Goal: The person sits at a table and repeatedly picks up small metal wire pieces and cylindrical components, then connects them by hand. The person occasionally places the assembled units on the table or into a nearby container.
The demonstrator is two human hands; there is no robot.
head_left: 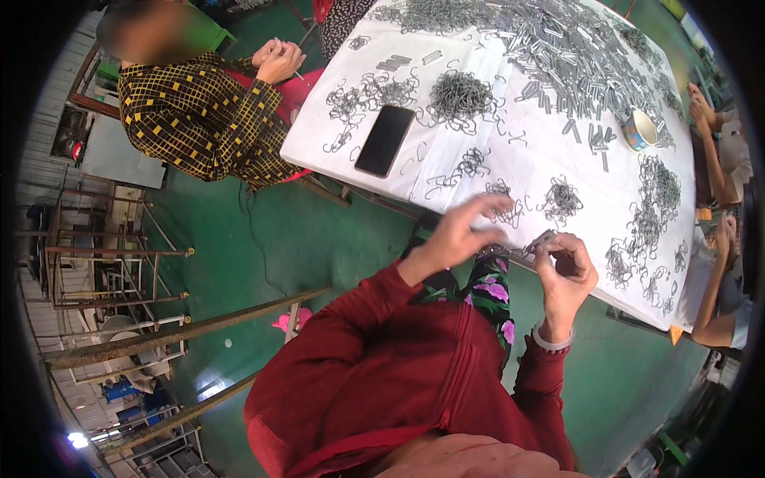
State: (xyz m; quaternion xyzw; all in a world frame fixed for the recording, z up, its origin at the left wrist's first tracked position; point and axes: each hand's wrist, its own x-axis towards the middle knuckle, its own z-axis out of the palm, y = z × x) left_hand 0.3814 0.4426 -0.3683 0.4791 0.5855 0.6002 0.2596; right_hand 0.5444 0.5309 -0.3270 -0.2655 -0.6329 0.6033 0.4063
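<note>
My right hand (566,271) pinches a small dark metal piece (543,240) between thumb and fingertips at the table's near edge. Its exact shape is too small to make out. My left hand (460,233) is slightly blurred, thumb and fingers apart, with the fingertips by a little heap of bent wire hooks (505,209). Nothing shows in its grasp. Another small heap of wire hooks (562,199) lies just beyond my right hand. Both hands are over the near edge of the white-covered table (526,163).
A black phone (385,141) lies left of a large hook pile (460,97). Flat metal strips (570,68) cover the far side, with a paper cup (639,130) beside them. More hooks (655,199) lie at right. A person in a checked shirt (203,119) sits left; other people's arms (709,151) show right.
</note>
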